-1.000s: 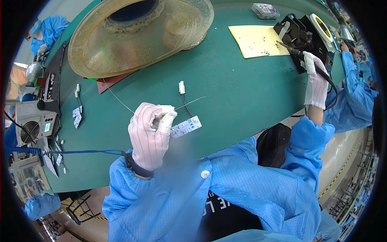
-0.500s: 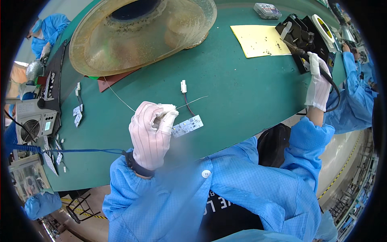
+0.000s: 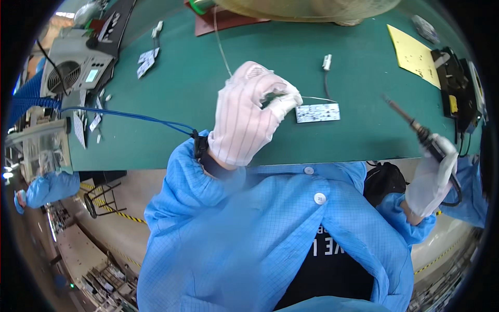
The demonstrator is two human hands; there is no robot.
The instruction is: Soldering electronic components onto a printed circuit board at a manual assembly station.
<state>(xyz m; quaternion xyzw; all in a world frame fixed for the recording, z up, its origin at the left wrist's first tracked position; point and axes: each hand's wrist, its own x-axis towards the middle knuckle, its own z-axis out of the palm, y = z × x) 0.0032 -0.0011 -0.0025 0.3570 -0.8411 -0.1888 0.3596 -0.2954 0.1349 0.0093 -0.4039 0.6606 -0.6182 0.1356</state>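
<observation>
My gloved left hand [image 3: 252, 112] is pinched over the green mat, gripping thin solder wire [image 3: 222, 49] that trails up from behind it. The wire's free end pokes out past my fingertips, over a small white circuit board [image 3: 318, 113]. From that board a short dark cable runs up to a white connector [image 3: 327, 62]. On the right, my gloved right hand [image 3: 436, 166] is closed around the dark handle of a soldering iron [image 3: 416, 126]. Its tip points up and left, apart from the board. A strap [image 3: 200, 143] with a blue cord circles my left wrist.
A stained translucent hood [image 3: 312, 10] crosses the top. Yellow sponge paper [image 3: 413, 54] lies beside a black iron stand [image 3: 457, 99] at the right. More boards with connectors [image 3: 148, 62] rest at left, near a grey station with a fan [image 3: 78, 67].
The soldering iron has come out of its stand in my right hand and moved nearer me. My head view has turned, shifting the table; my left hand still pinches the wire by the board.
</observation>
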